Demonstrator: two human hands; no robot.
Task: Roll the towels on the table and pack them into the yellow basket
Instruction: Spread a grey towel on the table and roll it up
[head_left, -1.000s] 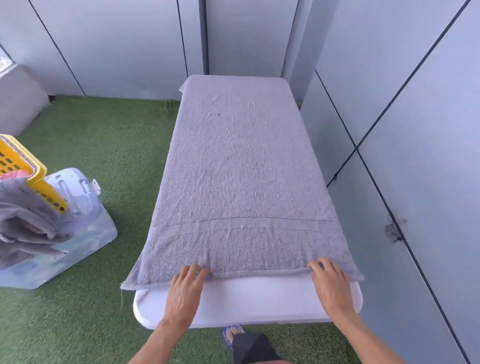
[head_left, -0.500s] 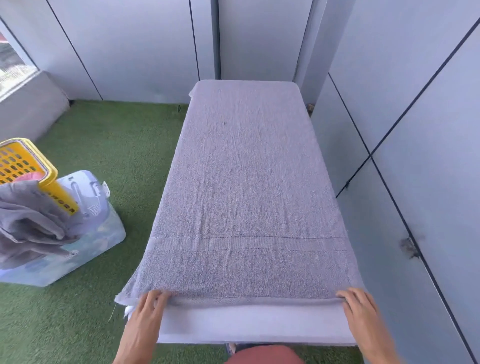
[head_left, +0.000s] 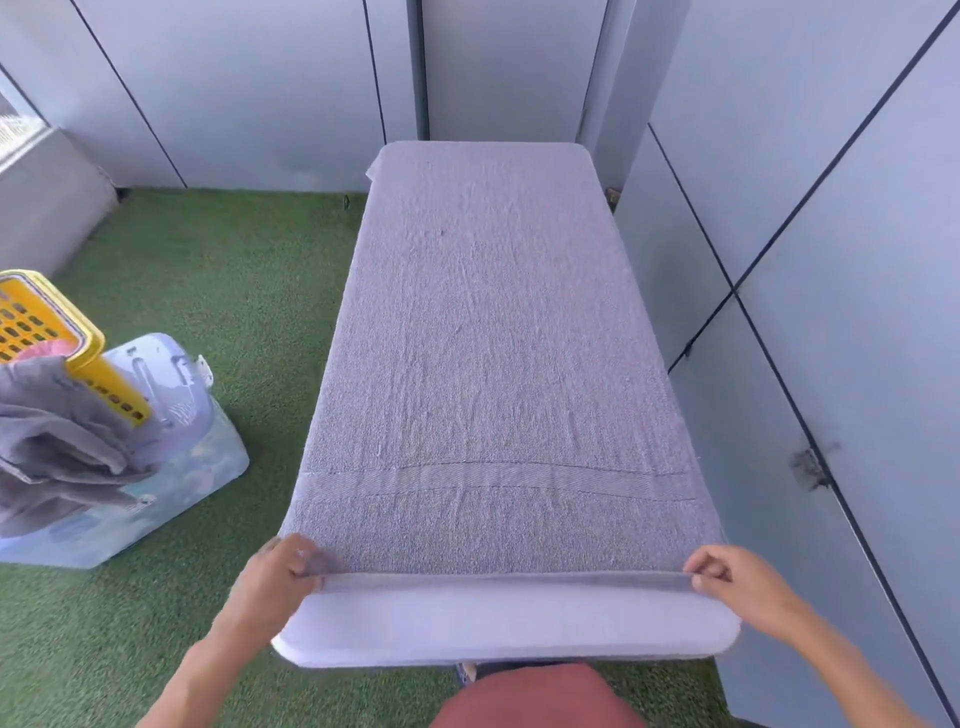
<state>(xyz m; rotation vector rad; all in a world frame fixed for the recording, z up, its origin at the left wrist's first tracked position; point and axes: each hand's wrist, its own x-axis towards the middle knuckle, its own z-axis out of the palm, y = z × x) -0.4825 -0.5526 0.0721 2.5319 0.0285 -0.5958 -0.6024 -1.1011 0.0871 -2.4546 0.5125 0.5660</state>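
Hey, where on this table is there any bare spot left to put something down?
Only the bare white strip of the white table along the near edge, between the grey terry towel's pinched hem and the table's rim. The left hand and right hand pinch that hem at either end of the strip. The towel covers everything farther back.

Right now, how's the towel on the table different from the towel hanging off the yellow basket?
The towel on the table lies spread flat, both hands pinching its near edge. The towel on the yellow basket hangs crumpled over the rim, untouched, and looks darker grey. Neither is rolled yet.
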